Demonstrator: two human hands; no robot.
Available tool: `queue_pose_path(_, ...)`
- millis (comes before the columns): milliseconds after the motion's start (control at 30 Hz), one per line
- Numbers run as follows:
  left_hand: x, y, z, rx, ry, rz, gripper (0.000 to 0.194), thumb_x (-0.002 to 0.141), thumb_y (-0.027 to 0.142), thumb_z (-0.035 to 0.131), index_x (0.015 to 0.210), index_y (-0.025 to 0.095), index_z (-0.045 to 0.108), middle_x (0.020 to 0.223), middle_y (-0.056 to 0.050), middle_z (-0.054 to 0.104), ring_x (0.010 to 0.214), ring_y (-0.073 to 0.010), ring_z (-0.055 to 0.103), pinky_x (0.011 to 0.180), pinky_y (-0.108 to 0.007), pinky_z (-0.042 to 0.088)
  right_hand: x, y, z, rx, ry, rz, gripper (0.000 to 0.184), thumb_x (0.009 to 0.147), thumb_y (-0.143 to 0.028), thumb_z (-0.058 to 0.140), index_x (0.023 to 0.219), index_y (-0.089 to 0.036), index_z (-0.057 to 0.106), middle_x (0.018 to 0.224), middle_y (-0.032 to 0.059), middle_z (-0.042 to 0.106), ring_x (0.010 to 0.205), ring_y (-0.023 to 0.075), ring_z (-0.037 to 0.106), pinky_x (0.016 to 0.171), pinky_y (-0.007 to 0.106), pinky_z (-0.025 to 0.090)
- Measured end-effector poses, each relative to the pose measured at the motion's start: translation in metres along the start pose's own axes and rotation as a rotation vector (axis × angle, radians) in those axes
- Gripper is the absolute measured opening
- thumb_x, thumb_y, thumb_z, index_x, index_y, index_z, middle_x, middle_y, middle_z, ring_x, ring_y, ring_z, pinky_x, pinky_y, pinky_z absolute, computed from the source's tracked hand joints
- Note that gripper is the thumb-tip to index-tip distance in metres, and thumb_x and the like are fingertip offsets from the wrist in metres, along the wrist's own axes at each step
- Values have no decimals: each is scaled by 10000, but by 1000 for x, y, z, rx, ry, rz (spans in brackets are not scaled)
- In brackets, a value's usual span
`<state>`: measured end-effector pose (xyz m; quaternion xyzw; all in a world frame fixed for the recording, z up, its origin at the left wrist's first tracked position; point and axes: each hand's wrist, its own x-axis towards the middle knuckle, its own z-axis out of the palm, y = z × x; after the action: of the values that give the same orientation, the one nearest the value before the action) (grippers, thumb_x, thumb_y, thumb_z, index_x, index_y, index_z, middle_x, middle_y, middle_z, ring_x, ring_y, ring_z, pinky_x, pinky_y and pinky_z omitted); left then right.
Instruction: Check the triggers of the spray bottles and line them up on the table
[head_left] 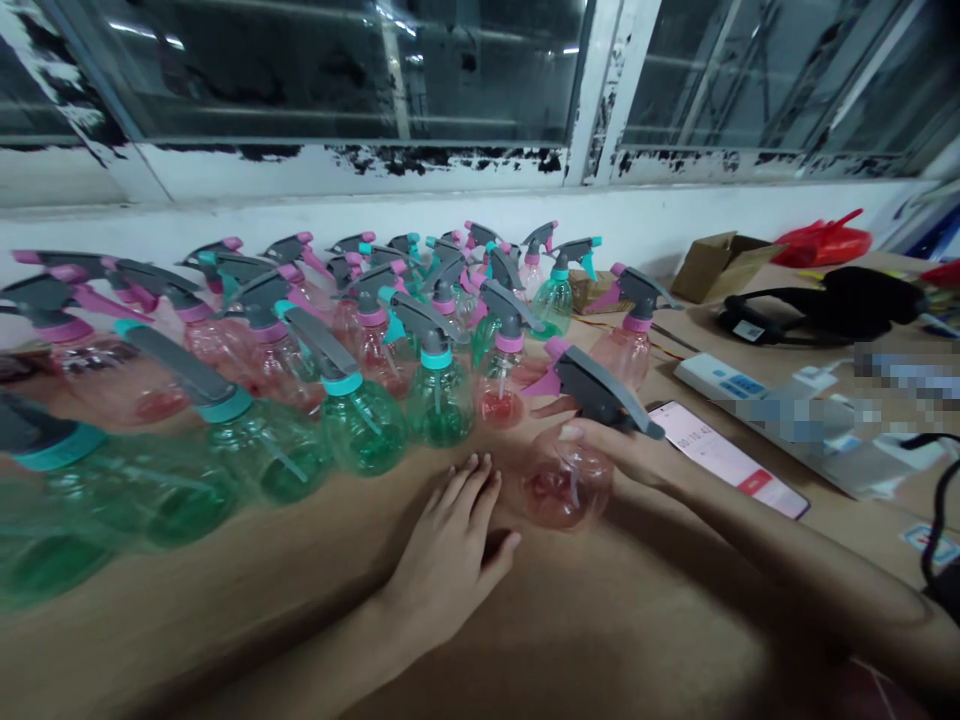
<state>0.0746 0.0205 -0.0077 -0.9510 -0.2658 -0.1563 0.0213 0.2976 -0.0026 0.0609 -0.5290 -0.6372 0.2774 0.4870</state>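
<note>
My right hand (592,440) grips a pink clear spray bottle (566,490) around its neck, just below the grey head with its pink trigger. The bottle is close to the table surface and leans slightly; whether its base touches, I cannot tell. Flat on the table (300,610), to the left of that bottle, lies my left hand (457,540) with fingers stretched out and nothing in it. Just beyond its fingertips are a green spray bottle (441,405) with a turquoise collar and a pink spray bottle (501,390).
Several more green and pink spray bottles (364,425) crowd the left and back. Right of my right hand lie a phone (731,460), a white power strip (720,385) and black headphones (825,305). A cardboard box (720,268) and red bag (825,240) sit near the wall.
</note>
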Motion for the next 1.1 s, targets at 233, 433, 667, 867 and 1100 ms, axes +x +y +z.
queue_pose_path(233,-1,-1,2,-26,24,8,489,934,374,438,1279,28,470,1371,-207,458,1281,-312,409,1021,-491,371,-5,-7,-11,-78,39,-31,488,645,-601,691,1000,-267,680,768,28,700,796,269,659,666,369,534)
queue_pose_path(433,0,-3,2,-31,31,14,470,918,356,459,1258,32,488,1364,-209,466,1282,-318,407,1027,-495,361,-13,-9,-20,-89,27,-177,764,656,-530,735,1330,-278,479,1368,51,521,1236,318,478,909,398,475)
queue_pose_path(667,0,-3,3,-56,62,10,449,926,362,446,1262,66,485,1352,-191,485,1285,-306,409,1026,-481,368,-39,-13,-17,-319,26,-93,504,707,-395,738,1154,-219,589,1168,79,661,1028,298,619,888,450,484)
queue_pose_path(867,1,-3,4,-50,71,13,448,925,364,449,1252,62,498,1352,-196,485,1284,-311,409,1024,-485,368,-43,-4,-25,-441,33,-19,357,752,-419,690,1019,-186,642,1016,100,711,920,288,663,795,425,523)
queue_pose_path(1100,2,-5,3,-24,43,22,471,901,347,500,1246,26,512,1348,-212,483,1276,-325,417,1031,-485,365,-23,19,-46,-578,149,-16,436,757,-514,647,1009,-160,611,955,125,657,815,273,648,712,423,529)
